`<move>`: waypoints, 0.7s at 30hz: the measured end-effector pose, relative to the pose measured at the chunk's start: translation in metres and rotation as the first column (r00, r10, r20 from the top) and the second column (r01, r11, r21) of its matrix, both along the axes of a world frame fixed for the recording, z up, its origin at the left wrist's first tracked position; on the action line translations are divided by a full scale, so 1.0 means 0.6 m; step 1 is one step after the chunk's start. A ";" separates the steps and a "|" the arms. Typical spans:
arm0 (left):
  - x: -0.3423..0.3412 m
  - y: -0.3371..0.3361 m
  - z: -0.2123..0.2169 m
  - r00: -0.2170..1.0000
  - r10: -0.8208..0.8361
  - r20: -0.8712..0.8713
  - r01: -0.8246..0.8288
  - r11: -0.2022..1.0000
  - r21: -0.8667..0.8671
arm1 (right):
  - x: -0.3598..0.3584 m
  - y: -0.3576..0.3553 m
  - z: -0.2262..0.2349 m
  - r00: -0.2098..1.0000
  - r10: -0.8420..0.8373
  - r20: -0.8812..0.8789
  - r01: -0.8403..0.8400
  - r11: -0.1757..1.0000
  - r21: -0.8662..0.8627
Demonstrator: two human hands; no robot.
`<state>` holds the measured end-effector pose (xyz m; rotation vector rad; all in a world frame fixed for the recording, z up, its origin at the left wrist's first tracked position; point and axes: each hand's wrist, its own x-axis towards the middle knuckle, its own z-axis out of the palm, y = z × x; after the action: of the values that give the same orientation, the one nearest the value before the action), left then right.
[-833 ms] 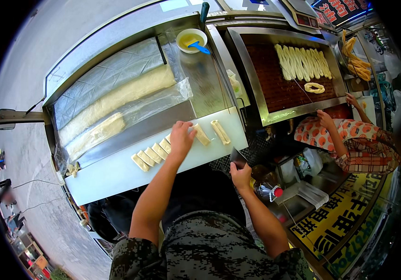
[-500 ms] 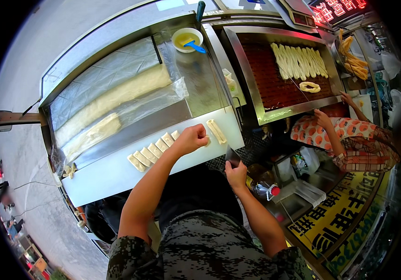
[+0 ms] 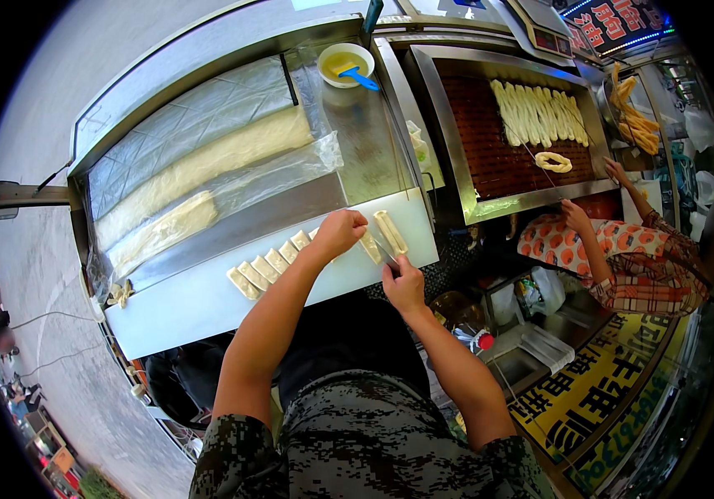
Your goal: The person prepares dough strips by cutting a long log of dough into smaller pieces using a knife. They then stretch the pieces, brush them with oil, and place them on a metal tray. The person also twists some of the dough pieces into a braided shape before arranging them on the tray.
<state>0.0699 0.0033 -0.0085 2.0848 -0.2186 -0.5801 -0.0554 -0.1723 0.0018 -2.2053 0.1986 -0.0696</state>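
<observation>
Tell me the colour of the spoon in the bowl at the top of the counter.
Blue: the spoon rests in a white bowl of yellow liquid, clearest in the head view.

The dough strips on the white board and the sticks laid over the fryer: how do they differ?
The dough strips are short, pale and lie side by side in a row beside the left hand. The sticks over the fryer are longer, yellower and packed close on its far side. The strips lie on a white board, the sticks above dark oil. Both are laid in parallel rows.

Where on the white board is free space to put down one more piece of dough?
The white board is bare at its left end, left of the row of cut dough strips. Its right end is crowded: left hand, right hand and a dough strip.
</observation>
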 end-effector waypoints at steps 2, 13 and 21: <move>0.000 0.001 0.003 1.000 0.029 -0.005 -0.029 1.000 0.009 | 0.003 0.002 -0.001 1.000 0.013 0.008 -0.013 1.000 -0.021; 0.005 0.020 -0.026 0.978 0.164 -0.127 -0.176 0.981 -0.084 | 0.060 0.041 0.032 0.920 0.099 -0.380 -0.237 0.911 -0.338; 0.020 0.015 -0.004 0.975 0.077 0.208 -0.123 0.968 0.219 | 0.102 0.056 0.046 0.888 0.107 -0.447 -0.274 0.904 -0.328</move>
<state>0.0817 0.0123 -0.0111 2.3670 -0.1639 -0.3486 0.0058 -0.1387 0.0293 -2.6010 0.2116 0.5290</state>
